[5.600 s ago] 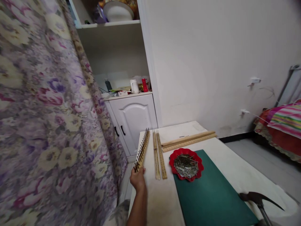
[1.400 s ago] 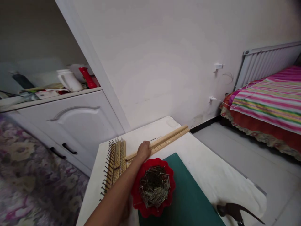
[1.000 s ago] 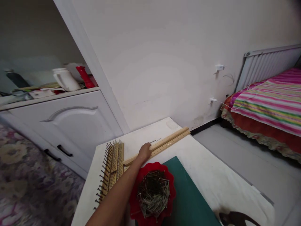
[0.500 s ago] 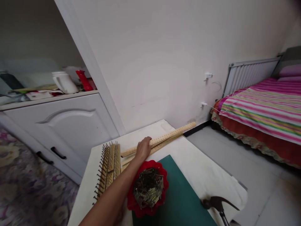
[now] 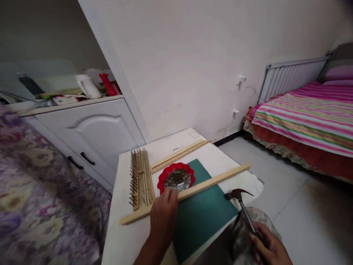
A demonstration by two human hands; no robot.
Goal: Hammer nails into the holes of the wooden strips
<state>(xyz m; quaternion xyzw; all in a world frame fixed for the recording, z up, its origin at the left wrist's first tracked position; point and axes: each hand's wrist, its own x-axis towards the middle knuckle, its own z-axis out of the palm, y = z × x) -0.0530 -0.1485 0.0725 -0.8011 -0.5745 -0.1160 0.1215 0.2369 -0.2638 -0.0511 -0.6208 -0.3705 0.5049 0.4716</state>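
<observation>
My left hand [image 5: 164, 209] is closed around a long wooden strip [image 5: 215, 181], which slants over the white table and the green mat [image 5: 202, 213]. Just beyond that hand sits a red scalloped bowl [image 5: 162, 176] full of loose nails [image 5: 179, 178]. At the lower right, my right hand [image 5: 268, 244] grips the handle of a claw hammer [image 5: 245, 209], its head beside the mat's right corner. Wooden strips studded with upright nails [image 5: 140, 180] stand at the table's left. More wooden strips [image 5: 179, 156] lie behind the bowl.
The white table [image 5: 113, 239] backs onto a wall. A white cabinet [image 5: 102, 136] with a cluttered top stands at the left, near floral fabric [image 5: 49, 206]. A bed with a striped cover [image 5: 303, 121] is at the right. My knee in patterned cloth [image 5: 260, 217] is by the table edge.
My left hand has brought one wooden strip from the back of the table toward me, across the mat. My right hand has come into view holding the hammer.
</observation>
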